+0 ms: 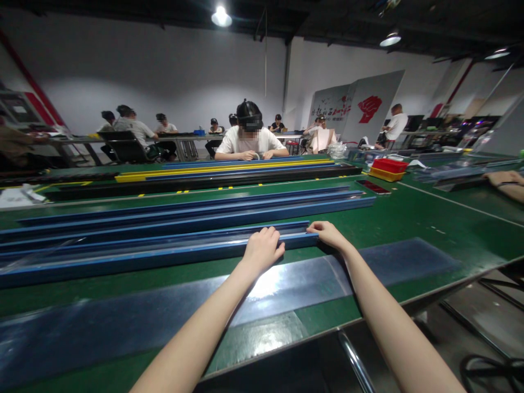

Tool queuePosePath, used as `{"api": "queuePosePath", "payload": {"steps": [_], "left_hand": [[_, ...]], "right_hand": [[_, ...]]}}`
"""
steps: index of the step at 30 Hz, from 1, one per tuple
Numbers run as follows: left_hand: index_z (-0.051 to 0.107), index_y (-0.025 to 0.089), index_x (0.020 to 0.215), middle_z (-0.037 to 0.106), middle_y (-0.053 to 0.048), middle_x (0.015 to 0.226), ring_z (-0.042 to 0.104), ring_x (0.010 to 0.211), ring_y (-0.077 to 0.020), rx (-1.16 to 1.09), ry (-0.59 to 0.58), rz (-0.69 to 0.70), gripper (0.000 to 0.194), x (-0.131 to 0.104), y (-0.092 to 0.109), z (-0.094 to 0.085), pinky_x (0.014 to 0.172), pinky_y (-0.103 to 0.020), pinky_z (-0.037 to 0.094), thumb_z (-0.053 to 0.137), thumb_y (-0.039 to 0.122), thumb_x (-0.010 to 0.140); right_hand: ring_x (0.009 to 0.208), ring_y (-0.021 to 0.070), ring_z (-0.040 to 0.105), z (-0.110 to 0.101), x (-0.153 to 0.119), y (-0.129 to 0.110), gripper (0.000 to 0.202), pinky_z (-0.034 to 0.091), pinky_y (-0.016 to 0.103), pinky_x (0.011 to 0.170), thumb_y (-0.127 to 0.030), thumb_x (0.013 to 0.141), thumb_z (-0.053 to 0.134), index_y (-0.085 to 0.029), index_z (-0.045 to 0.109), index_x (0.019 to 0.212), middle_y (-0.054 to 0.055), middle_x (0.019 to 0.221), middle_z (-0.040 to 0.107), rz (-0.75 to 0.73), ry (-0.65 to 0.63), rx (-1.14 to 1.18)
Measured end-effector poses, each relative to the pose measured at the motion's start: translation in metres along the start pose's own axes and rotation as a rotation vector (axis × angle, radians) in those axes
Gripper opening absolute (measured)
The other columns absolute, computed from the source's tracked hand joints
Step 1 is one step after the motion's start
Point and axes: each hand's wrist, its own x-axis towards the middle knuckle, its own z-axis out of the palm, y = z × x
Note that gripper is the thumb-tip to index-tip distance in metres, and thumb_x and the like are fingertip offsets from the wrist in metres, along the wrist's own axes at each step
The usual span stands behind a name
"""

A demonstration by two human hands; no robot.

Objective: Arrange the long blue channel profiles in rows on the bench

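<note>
A long blue channel (164,255) lies across the green table (426,218), its open side up. My left hand (264,248) rests over its near wall close to the right end, fingers curled over into the channel and thumb apart. At the channel's right end, my right hand (326,233) has its fingers pressed together on the tip; whatever small thing they may hold is hidden. Nearer to me lies a long, shiny clear plastic sheet (298,281), partly under my forearms. More blue channels (196,216) lie parallel just beyond.
Yellow strips (229,168) and black strips (213,182) lie farther back, before a seated person (249,136). A phone (374,187) and red and yellow bins (387,169) are at the right. Another person's arm (507,183) reaches in at the right edge.
</note>
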Motion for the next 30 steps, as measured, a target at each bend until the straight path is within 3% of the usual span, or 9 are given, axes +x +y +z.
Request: {"api": "queuePosePath", "payload": {"steps": [30], "left_hand": [[0.056,0.016,0.088,0.063,-0.005,0.094,0.055,0.087,-0.0189,-0.041,0.006,0.008,0.022,0.0005,-0.0021,0.0014,0.069,-0.030,0.043,0.041,0.033,0.085]], "right_hand": [[0.065,0.0159,0.057,-0.0003,0.0003,-0.0009,0.024,0.039,0.025,0.060,-0.037,0.067,0.051,-0.017,0.063,0.063,0.003,0.064,0.064,0.005,-0.002,0.022]]}}
